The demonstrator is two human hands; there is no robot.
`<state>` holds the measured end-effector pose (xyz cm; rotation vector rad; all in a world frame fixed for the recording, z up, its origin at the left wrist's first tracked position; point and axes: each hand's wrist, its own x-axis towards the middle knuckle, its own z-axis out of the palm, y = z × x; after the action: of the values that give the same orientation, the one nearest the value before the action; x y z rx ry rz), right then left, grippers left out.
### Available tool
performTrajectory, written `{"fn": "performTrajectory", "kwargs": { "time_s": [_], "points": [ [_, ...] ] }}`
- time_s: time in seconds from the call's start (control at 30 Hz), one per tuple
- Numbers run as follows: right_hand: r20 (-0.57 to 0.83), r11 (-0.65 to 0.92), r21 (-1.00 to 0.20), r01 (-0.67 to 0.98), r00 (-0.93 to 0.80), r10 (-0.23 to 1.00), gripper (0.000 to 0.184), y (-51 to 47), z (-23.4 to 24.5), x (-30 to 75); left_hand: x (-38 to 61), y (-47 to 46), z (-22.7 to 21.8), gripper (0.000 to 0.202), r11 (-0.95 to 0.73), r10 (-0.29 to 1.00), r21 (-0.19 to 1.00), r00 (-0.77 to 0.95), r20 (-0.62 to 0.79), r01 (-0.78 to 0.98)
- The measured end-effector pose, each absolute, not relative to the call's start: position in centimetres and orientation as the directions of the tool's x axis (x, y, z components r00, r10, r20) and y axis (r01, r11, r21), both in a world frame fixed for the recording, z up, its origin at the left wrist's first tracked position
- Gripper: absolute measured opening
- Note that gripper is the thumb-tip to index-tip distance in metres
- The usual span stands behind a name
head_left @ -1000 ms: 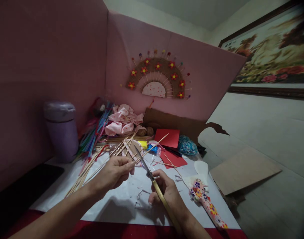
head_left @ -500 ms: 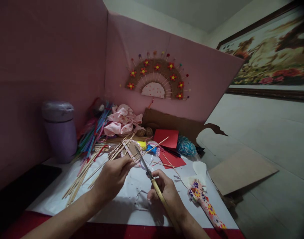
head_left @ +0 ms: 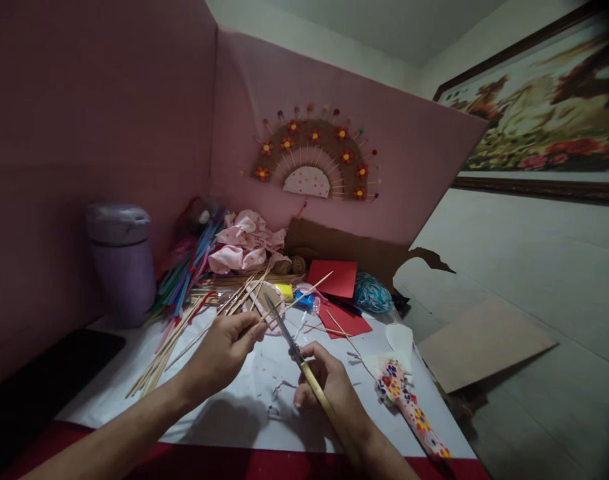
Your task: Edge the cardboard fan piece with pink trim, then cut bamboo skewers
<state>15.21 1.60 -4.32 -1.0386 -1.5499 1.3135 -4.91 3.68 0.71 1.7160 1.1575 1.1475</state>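
My left hand is closed, with thumb and forefinger pinching a thin wooden skewer that slants up to the right. In my right hand is a pair of scissors with light yellowish handles. Their blades point up and to the left and cross the skewer just beyond my left fingertips. Whether the blades touch the skewer I cannot tell. Behind my left hand lie more wooden skewers, fanned over the white sheet. A round cardboard piece with a pink edge is partly hidden behind the blades.
A purple tumbler stands at the left, with pipe cleaners beside it. Pink fabric, red paper and blue yarn lie at the back. A flower-patterned wrapped piece rests at the right edge of the white sheet.
Both hands have shifted slightly to the left, along with the skewer and the scissors. The blades still cross the skewer near my left fingertips.
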Motion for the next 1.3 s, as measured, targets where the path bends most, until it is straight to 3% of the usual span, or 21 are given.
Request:
{"fn": "performTrajectory", "kwargs": {
  "time_s": [0.13, 0.23, 0.33, 0.43, 0.5, 0.57, 0.63, 0.67, 0.73, 0.87, 1.03, 1.17, 1.3],
  "points": [
    [0.070, 0.095, -0.993, 0.069, -0.302, 0.951, 0.056, 1.7, -4.5, 15.2, -5.1, 4.0, 0.8, 0.039, -0.030, 0.941, 1.000, 0.336, 0.029, -0.003],
    [0.072, 0.100, -0.992, 0.076, -0.306, 0.949, 0.056, 1.7, -4.5, 15.3, -5.5, 4.1, 1.0, 0.040, 0.236, 0.859, 0.954, 0.498, -0.117, -0.183],
    [0.080, 0.109, -0.991, 0.079, -0.309, 0.948, 0.059, 1.7, -4.3, 15.2, -5.5, 4.2, 0.9, 0.036, 0.350, 0.817, 0.911, 0.547, -0.183, -0.218],
    [0.090, 0.119, -0.990, 0.077, -0.309, 0.947, 0.061, 1.7, -4.0, 15.2, -5.0, 4.2, 0.5, 0.034, 0.208, 0.893, 0.968, 0.430, -0.130, -0.138],
    [0.094, 0.125, -0.989, 0.085, -0.303, 0.949, 0.062, 1.7, -3.8, 15.2, -4.7, 4.1, 0.1, 0.033, -0.084, 0.965, 0.995, 0.255, 0.068, 0.053],
    [0.090, 0.127, -0.986, 0.111, -0.286, 0.954, 0.061, 1.7, -3.7, 15.3, -4.6, 3.9, -0.4, 0.029, -0.386, 0.923, 0.857, 0.143, 0.358, 0.341],
    [0.094, 0.133, -0.982, 0.134, -0.265, 0.960, 0.060, 1.6, -3.7, 15.3, -4.6, 3.6, -0.7, 0.025, -0.516, 0.829, 0.637, 0.147, 0.540, 0.573],
    [0.096, 0.135, -0.981, 0.142, -0.257, 0.962, 0.059, 1.6, -3.7, 15.2, -4.7, 3.5, -0.8, 0.024, -0.529, 0.804, 0.561, 0.164, 0.572, 0.637],
    [0.093, 0.133, -0.981, 0.144, -0.258, 0.962, 0.058, 1.6, -3.6, 15.2, -4.9, 3.3, -0.5, 0.024, -0.528, 0.803, 0.520, 0.196, 0.562, 0.672],
    [0.070, 0.107, -0.987, 0.116, -0.289, 0.955, 0.054, 1.4, -3.3, 15.1, -5.1, 3.2, 0.6, 0.027, -0.469, 0.880, 0.719, 0.205, 0.428, 0.513],
    [0.066, 0.102, -0.988, 0.112, -0.290, 0.955, 0.052, 1.4, -3.3, 15.0, -4.9, 3.5, 1.1, 0.030, -0.251, 0.952, 0.952, 0.225, 0.210, 0.175],
    [0.059, 0.088, -0.993, 0.082, -0.310, 0.949, 0.051, 1.6, -3.8, 15.2, -5.0, 3.8, 1.2, 0.032, -0.036, 0.957, 0.999, 0.289, 0.038, -0.011],
    [0.082, 0.105, -0.993, 0.053, -0.327, 0.941, 0.051, 1.6, -4.3, 15.3, -5.5, 4.1, 1.3, 0.034, 0.182, 0.902, 0.969, 0.420, -0.097, -0.168]
  ]
}}
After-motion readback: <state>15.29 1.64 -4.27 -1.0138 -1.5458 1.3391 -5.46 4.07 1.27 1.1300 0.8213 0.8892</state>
